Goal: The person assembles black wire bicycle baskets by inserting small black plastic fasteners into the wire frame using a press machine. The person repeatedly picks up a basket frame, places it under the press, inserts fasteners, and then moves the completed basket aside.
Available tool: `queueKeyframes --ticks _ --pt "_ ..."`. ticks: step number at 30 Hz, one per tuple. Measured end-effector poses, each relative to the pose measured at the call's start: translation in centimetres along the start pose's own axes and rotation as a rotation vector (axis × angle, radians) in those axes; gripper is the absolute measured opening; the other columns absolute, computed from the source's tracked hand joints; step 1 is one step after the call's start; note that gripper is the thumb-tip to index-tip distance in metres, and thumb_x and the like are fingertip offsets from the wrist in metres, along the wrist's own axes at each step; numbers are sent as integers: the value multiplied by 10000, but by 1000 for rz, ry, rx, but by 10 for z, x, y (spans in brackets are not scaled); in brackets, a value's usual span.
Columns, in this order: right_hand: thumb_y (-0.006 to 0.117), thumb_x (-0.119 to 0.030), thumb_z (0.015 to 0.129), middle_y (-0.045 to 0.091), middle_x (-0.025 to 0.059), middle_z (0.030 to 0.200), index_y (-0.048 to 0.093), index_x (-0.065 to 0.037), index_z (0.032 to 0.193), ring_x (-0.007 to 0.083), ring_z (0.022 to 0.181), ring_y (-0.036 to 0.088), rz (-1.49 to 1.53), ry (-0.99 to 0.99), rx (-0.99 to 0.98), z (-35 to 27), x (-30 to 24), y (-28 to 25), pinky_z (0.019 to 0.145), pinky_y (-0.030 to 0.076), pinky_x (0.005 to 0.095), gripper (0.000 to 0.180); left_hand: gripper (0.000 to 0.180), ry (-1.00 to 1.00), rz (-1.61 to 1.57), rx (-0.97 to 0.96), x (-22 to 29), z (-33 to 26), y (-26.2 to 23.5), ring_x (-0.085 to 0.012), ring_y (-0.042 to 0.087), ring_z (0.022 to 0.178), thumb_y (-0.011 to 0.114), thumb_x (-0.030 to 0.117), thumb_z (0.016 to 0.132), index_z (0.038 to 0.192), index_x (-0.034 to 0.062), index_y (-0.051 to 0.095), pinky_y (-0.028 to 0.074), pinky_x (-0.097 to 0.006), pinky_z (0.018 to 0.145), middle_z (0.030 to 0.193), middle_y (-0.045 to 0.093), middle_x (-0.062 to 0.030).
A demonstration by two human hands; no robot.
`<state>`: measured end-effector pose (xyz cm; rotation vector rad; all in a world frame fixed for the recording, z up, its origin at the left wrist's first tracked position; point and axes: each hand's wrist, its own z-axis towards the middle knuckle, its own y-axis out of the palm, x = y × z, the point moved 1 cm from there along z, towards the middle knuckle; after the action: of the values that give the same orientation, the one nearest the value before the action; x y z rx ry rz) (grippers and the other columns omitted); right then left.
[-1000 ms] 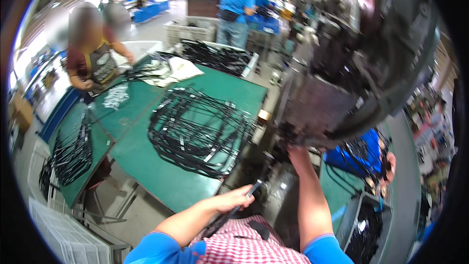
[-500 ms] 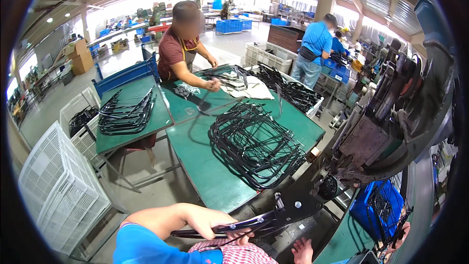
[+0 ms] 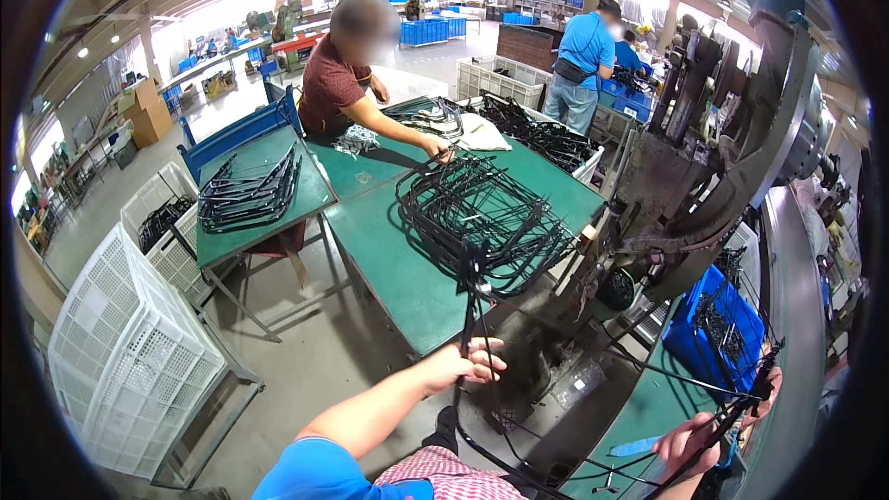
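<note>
My left hand [image 3: 452, 367] is raised in front of the near green table, its fingers partly curled round a black bent-rod frame [image 3: 468, 418]. That frame stands upright, its thick dark end overlapping the pile behind, and its lower part curves down to the right. At the lower right my right hand [image 3: 687, 446] is closed on thin black rods [image 3: 732, 414] over a green bench. How far its fingers wrap them is partly hidden. Beyond it, at the right edge of the blue bin, another hand [image 3: 771, 387] touches the same rods; whose it is cannot be told.
A pile of black frames [image 3: 482, 213] covers much of the green table [image 3: 389, 292]. Across it a person in a dark red shirt [image 3: 324, 83] reaches toward the pile. A heavy press [image 3: 681, 185] stands right, above a blue bin [image 3: 681, 338]. White crates [image 3: 139, 352] stand left.
My left hand has moved forward and up from near my body, bringing the frame upright. My right hand has gone right, from open to closed on rods. The person opposite reaches closer to the pile.
</note>
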<state>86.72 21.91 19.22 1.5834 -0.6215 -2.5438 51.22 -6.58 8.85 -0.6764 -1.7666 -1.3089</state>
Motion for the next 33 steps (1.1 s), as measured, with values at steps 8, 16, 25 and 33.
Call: queueKeyframes --ticks 8,16,25,33 --pt "690 -195 822 528 45 835 445 -45 1141 197 781 573 188 387 227 42 111 61 759 467 385 429 1014 168 442 -1 -138 7 108 -300 301 1310 681 289 787 1465 17 -22 255 -424 1091 1430 252 -209" --pt "528 -346 943 623 57 1050 518 -81 1203 96 876 515 -24 317 606 112 209 68 783 408 259 372 843 167 234 -143 -115 65 81 -162 398 1167 619 152 760 1450 12 155 328 -308 1010 1291 390 -69" --pt "523 -92 873 566 112 1122 523 7 1210 234 1014 533 -982 306 696 180 211 -139 910 416 332 351 845 -105 341 -416 6 19 27 -119 394 905 650 368 724 1412 51 275 385 -273 793 1020 405 -3" --pt "670 -184 765 609 218 1074 637 -24 1042 391 980 577 -1727 567 462 246 238 -172 803 471 438 322 989 -113 315 -396 34 46 -24 -122 372 918 678 661 664 1322 7 336 359 -262 804 1002 397 -3"
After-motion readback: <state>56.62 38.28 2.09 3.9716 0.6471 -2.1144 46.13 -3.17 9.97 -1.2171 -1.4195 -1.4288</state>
